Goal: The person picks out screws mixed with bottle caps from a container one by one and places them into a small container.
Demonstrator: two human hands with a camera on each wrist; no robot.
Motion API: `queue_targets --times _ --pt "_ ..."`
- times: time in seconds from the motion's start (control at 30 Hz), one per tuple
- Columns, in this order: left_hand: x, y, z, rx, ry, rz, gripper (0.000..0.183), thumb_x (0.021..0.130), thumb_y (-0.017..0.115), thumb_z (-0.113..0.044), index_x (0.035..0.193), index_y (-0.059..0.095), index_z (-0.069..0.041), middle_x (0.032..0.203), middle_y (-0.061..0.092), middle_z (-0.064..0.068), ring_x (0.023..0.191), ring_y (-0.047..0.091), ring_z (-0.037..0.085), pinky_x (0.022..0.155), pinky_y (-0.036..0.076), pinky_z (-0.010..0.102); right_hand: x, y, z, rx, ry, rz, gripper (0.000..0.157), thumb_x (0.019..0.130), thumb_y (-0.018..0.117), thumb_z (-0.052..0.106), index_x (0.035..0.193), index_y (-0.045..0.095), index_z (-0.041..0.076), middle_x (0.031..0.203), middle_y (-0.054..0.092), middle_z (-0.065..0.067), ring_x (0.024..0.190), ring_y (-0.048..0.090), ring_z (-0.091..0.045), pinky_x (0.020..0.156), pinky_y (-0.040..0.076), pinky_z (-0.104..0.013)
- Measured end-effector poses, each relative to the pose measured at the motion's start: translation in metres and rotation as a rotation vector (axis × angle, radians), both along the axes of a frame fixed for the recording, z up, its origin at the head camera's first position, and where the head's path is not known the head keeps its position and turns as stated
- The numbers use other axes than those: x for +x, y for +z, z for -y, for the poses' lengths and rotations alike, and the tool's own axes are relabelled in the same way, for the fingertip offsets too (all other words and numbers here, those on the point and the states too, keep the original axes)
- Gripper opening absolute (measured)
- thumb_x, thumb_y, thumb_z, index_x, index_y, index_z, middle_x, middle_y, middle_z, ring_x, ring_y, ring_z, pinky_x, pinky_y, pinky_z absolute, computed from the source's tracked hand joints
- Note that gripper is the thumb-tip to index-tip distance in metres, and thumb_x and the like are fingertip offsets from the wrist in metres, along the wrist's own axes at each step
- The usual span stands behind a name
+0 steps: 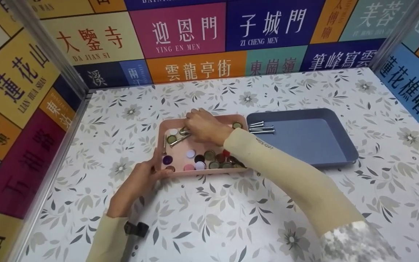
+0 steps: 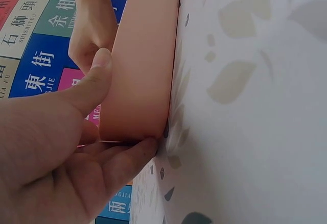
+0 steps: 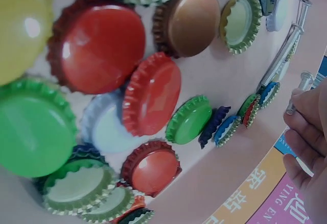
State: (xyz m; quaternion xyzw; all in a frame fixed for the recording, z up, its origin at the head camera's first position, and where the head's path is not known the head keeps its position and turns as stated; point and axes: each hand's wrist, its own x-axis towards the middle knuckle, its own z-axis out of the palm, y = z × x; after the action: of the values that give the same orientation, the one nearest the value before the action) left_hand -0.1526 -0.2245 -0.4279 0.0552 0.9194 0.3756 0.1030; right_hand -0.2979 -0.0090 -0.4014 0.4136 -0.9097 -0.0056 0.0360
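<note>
My left hand (image 1: 140,178) holds the near left corner of a pink tray (image 1: 202,172). In the left wrist view its thumb lies at the rim and its fingers bend round the tray's end wall (image 2: 143,60). My right hand (image 1: 206,125) is over the tray's far side; in the right wrist view it pinches a silvery screw (image 3: 300,90). More screws (image 1: 180,140) lie in the tray at its left. Bottle caps (image 3: 104,48) in red, green, brown and other colours are scattered over its floor, several bunched at the near right. My right forearm hides part of the tray.
A blue-grey tray (image 1: 304,138) stands against the pink tray's right side, with several screws (image 1: 262,130) at its left end. The table (image 1: 209,218) wears a leaf-patterned cover. Panels with printed characters (image 1: 184,31) enclose the back and sides.
</note>
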Motion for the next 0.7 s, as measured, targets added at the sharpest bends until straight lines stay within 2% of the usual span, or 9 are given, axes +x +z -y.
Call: queue_targets --times 0.17,0.33,0.47,0.57,0.7 --pt "-0.001 -0.002 0.0 -0.028 -0.013 -0.035 0.069 0.094 0.069 -0.033 0.152 0.042 -0.005 0.07 0.054 0.002 0.06 0.049 0.013 0.056 0.041 0.028 0.004 -0.003 -0.008 -0.024 0.006 -0.01 0.023 0.085 0.073 0.016 0.105 0.07 0.006 0.106 0.068 -0.011 0.101 0.059 -0.03 0.092 0.048 -0.044" --pt "-0.001 -0.001 0.0 -0.035 -0.01 -0.015 0.082 0.095 0.068 -0.034 0.158 0.024 -0.008 0.073 0.054 0.004 0.06 0.049 0.014 0.056 0.041 0.027 0.008 -0.001 -0.017 -0.042 -0.005 -0.008 0.024 0.089 0.073 0.019 0.108 0.07 0.006 0.108 0.068 -0.012 0.104 0.059 -0.031 0.095 0.048 -0.045" --pt "-0.001 0.0 0.0 -0.022 -0.003 0.004 0.08 0.095 0.068 -0.034 0.159 0.025 -0.011 0.075 0.056 0.006 0.061 0.049 0.014 0.056 0.041 0.027 0.011 0.003 -0.024 -0.055 -0.011 0.007 0.028 0.087 0.075 0.018 0.112 0.07 0.006 0.11 0.067 -0.012 0.105 0.058 -0.03 0.1 0.047 -0.047" --pt "-0.001 0.0 -0.001 0.001 0.006 0.026 0.077 0.095 0.068 -0.033 0.159 0.028 -0.014 0.079 0.061 0.01 0.063 0.052 0.014 0.057 0.043 0.027 0.012 0.005 -0.029 -0.071 -0.006 0.019 0.026 0.083 0.076 0.013 0.107 0.072 0.006 0.105 0.067 -0.011 0.101 0.058 -0.029 0.096 0.047 -0.044" --pt "-0.001 0.001 0.0 0.019 0.01 0.049 0.08 0.096 0.067 -0.032 0.16 0.023 -0.016 0.085 0.065 0.014 0.064 0.053 0.015 0.056 0.044 0.026 0.012 0.007 -0.035 -0.091 0.003 0.018 0.019 0.08 0.075 0.008 0.099 0.072 0.006 0.098 0.066 -0.01 0.094 0.057 -0.028 0.089 0.048 -0.042"
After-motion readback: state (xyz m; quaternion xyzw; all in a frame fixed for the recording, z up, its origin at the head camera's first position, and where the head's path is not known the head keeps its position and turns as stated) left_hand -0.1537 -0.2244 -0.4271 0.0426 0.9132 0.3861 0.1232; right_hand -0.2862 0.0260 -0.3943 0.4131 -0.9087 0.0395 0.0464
